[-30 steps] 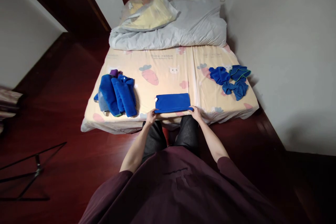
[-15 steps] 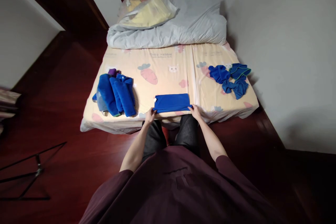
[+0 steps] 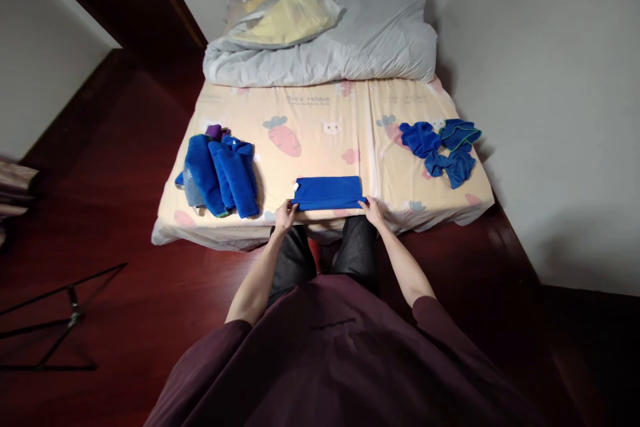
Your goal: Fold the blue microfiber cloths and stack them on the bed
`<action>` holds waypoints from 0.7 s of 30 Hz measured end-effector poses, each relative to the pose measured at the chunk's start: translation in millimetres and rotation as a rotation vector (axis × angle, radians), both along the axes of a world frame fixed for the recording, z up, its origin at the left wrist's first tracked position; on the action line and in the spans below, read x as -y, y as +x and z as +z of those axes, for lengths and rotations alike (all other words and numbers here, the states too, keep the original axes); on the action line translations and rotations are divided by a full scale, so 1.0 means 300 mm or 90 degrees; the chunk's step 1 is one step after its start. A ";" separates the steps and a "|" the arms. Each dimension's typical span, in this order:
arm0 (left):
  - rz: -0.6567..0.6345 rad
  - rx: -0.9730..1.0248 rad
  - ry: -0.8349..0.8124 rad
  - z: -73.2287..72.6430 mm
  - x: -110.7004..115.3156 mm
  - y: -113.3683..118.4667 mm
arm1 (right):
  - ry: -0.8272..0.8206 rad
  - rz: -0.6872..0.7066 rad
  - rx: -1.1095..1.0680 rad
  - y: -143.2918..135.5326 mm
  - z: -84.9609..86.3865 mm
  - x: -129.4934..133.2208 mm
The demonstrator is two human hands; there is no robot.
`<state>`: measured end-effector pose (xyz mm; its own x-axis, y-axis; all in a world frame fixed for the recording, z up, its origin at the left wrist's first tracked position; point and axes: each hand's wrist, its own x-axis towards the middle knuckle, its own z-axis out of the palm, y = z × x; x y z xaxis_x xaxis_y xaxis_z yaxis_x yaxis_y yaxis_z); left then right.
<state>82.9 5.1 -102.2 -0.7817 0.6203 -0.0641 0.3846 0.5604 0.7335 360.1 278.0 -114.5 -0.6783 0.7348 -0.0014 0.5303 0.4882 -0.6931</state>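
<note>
A blue towel (image 3: pixel 329 191), folded into a flat rectangle with a small white tag at its left end, lies at the bed's near edge. My left hand (image 3: pixel 286 215) pinches its near left corner, and my right hand (image 3: pixel 372 211) pinches the near right corner. Along the near side, between both hands, runs a narrow folded strip. To the left lies a pile of rolled or folded blue towels (image 3: pixel 220 177) with a purple one (image 3: pixel 214 131) behind. Several crumpled blue cloths (image 3: pixel 420 139) lie to the right, one edged in green.
The bed (image 3: pixel 310 140) has a carrot-patterned sheet. A grey quilt (image 3: pixel 385 33) and a yellow pillow (image 3: pixel 295 13) lie at its head. A black metal stand (image 3: pixel 74 317) is on the floor at left. A white wall (image 3: pixel 555 113) runs along the right.
Both hands keep their pinch on the towel's near corners, and the towel looks almost the same. The view has shifted slightly.
</note>
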 end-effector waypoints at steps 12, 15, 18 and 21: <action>-0.014 -0.037 -0.071 0.020 0.010 0.007 | -0.007 0.012 0.005 -0.002 0.036 0.008; -0.020 -0.051 -0.105 0.039 0.011 0.013 | -0.011 0.023 -0.004 0.000 0.031 0.006; -0.021 -0.057 -0.116 0.048 0.009 0.014 | -0.019 0.026 -0.026 -0.002 0.020 0.000; -0.018 -0.052 -0.119 0.047 0.006 0.014 | -0.028 0.024 -0.040 -0.010 0.006 -0.008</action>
<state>87.0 3.3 -88.3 -0.7719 0.6247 -0.1176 0.4556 0.6727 0.5831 357.1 280.4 -112.6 -0.7050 0.7091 0.0110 0.4666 0.4754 -0.7458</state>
